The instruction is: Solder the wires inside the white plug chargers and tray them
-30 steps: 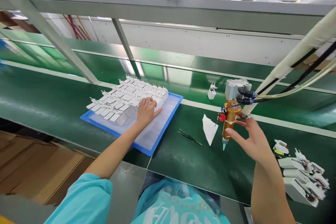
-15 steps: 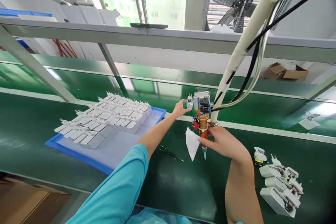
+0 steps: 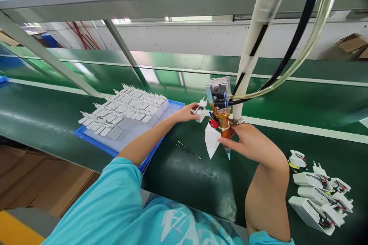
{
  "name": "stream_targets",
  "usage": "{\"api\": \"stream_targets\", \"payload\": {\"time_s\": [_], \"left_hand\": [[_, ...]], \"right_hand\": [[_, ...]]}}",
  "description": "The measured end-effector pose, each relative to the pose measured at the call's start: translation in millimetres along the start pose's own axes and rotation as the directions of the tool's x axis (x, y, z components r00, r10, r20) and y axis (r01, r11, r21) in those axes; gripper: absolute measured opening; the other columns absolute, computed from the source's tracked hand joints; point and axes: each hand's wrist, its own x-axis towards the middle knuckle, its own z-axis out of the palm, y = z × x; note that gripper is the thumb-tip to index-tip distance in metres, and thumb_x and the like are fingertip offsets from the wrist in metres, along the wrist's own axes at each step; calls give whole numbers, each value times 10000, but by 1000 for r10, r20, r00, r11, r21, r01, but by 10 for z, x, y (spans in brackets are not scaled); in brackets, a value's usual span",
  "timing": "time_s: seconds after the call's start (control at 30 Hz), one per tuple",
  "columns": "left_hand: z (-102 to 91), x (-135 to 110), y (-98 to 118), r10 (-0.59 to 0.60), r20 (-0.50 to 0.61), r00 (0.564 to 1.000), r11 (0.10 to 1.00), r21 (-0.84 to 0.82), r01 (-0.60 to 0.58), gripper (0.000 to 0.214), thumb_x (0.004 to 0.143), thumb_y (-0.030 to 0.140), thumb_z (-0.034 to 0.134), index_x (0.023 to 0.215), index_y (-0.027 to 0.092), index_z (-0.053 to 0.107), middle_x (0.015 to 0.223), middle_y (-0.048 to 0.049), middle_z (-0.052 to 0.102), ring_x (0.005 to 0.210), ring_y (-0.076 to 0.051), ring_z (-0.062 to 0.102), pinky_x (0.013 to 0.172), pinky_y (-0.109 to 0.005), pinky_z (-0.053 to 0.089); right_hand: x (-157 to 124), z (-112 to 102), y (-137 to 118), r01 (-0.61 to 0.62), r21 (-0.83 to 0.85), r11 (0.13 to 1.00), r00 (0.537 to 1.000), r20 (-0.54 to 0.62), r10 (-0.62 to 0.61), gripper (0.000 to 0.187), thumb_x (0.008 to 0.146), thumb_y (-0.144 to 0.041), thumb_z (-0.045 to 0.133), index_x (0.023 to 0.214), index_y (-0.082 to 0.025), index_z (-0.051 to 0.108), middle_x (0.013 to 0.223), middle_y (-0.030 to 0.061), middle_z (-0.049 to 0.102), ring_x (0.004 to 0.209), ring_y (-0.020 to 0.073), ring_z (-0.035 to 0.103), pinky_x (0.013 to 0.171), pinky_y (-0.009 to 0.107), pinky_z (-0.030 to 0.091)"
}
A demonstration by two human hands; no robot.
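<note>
My left hand [image 3: 188,112] is closed around a small white plug housing [image 3: 201,109], its pins pointing up and its side showing an opening. It hangs just left of the dispenser. My right hand [image 3: 240,138] grips the amber barrel of a glue dispenser [image 3: 224,124], thumb toward its lower end. The dispenser's thin pale-blue tip [image 3: 229,156] points down over the bench. A white paper-like sheet [image 3: 212,141] hangs beside the barrel, near my right thumb. Some of my right fingers are hidden behind the barrel.
Rows of white plug housings [image 3: 126,107] fill part of a blue-edged tray [image 3: 135,130] at left. Several opened white units with wires [image 3: 322,195] lie at right. Thin dark strips [image 3: 188,150] rest on the green bench [image 3: 184,183]. A pale pole [image 3: 244,80] with hoses rises behind the dispenser.
The view has tilted downward. My left hand has brought the plug housing lower beside the dispenser and tilted it. My right hand keeps its grip on the dispenser.
</note>
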Motion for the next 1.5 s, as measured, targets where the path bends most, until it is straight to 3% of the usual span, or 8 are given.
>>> {"api": "stream_targets", "payload": {"time_s": [0.17, 0.5, 0.6, 0.7, 0.87, 1.07, 1.27, 1.5], "left_hand": [[-24, -534, -175, -33, 277, 960, 996, 90, 9, 630, 654, 289, 718, 1251, 159, 563, 1185, -86, 661, 1087, -260, 605, 912, -349, 483], [255, -620, -276, 37, -91, 995, 998, -56, -42, 509, 869, 523, 541, 1239, 174, 569, 1118, -112, 680, 1045, -241, 645, 849, -363, 535], [280, -697, -278, 153, -171, 973, 984, 118, -134, 416, 891, 523, 512, 1073, 180, 661, 1317, -131, 587, 1241, -272, 531, 972, -407, 494], [345, -737, -221, 274, -89, 958, 882, 420, -214, 442, 797, 534, 655, 1076, 191, 652, 1258, -127, 622, 1237, -292, 522, 1045, -437, 441], [409, -822, -9, 119, -45, 992, 782, 619, -66, 403, 811, 509, 654, 1030, 173, 605, 895, -79, 690, 864, -262, 660, 716, -324, 513], [272, -1595, 218, 107, -86, 991, 869, 492, -51, 353, 830, 524, 614, 980, 205, 584, 772, -11, 671, 607, -167, 600, 536, -239, 413], [493, -2214, 56, -34, -268, 963, 991, 117, 67, 398, 790, 439, 677, 1096, 190, 626, 876, -39, 677, 687, -150, 617, 581, -231, 484], [624, -2338, -99, -37, -340, 940, 995, 79, 68, 399, 768, 413, 717, 1101, 198, 670, 810, -23, 636, 635, -132, 561, 546, -228, 442]], "right_hand": [[61, 7, -120, -78, -5, 997, 994, 82, 78, 223, 916, -382, 518, 835, -187, 590, 853, 52, 707, 752, 197, 635, 662, 296, 424], [68, 33, -117, -69, -32, 997, 993, 91, 71, 263, 917, -422, 515, 886, -178, 609, 909, 62, 709, 823, 217, 641, 714, 316, 436], [84, 35, -123, -75, -16, 997, 993, 87, 76, 252, 914, -413, 517, 855, -186, 607, 887, 54, 715, 819, 214, 650, 712, 315, 443], [112, 48, -116, -84, 20, 996, 994, 68, 82, 256, 911, -424, 522, 826, -198, 605, 872, 40, 720, 820, 207, 662, 709, 307, 450], [154, 73, -100, -108, 24, 994, 994, 8, 108, 278, 909, -452, 516, 825, -202, 602, 887, 46, 714, 811, 204, 669, 656, 294, 443], [177, 98, -107, -167, 62, 984, 986, -4, 167, 280, 916, -453, 483, 912, -192, 582, 837, 57, 672, 760, 209, 629, 639, 316, 446], [393, 517, -307, -22, 519, 855, 985, -137, 108, 331, 887, -449, 541, 1102, -199, 509, 1024, 71, 635, 788, 170, 620, 629, 299, 486], [643, 1093, -924, 61, 665, 744, 841, -436, 321, 396, 701, -507, 736, 848, -212, 517, 622, -61, 512, 551, 102, 480, 547, 257, 429]]}}
